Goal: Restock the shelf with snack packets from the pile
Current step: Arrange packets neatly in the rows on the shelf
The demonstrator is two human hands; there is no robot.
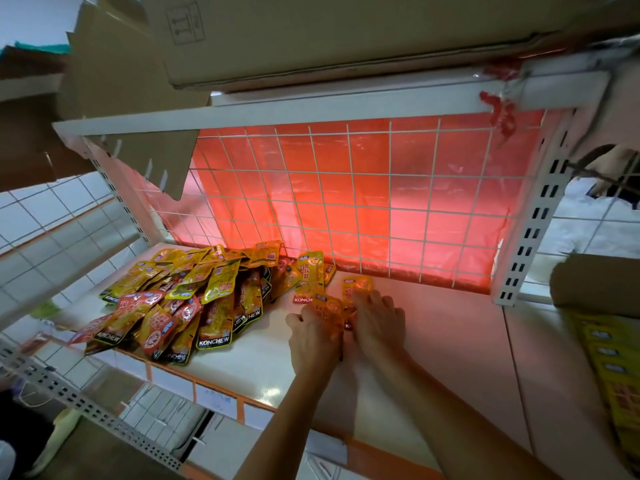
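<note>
Hiding packets (358, 286) partly: left hand (313, 336), right hand (379, 322).

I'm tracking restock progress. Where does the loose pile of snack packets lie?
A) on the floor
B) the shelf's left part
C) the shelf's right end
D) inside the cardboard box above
B: the pile of KONCHEW packets lies on the left part of the shelf.

Centre left, snack packets (180, 299): glossy, crinkled plastic film. Lower centre, shelf board (450, 341): smooth white surface with a faint sheen. Centre, back grid (347, 161): white-coated metal wire, backed by a shiny translucent red plastic sheet (381, 220). Right, perforated upright (530, 230): white painted metal. Top, cardboard box (311, 36): matt brown.
</note>
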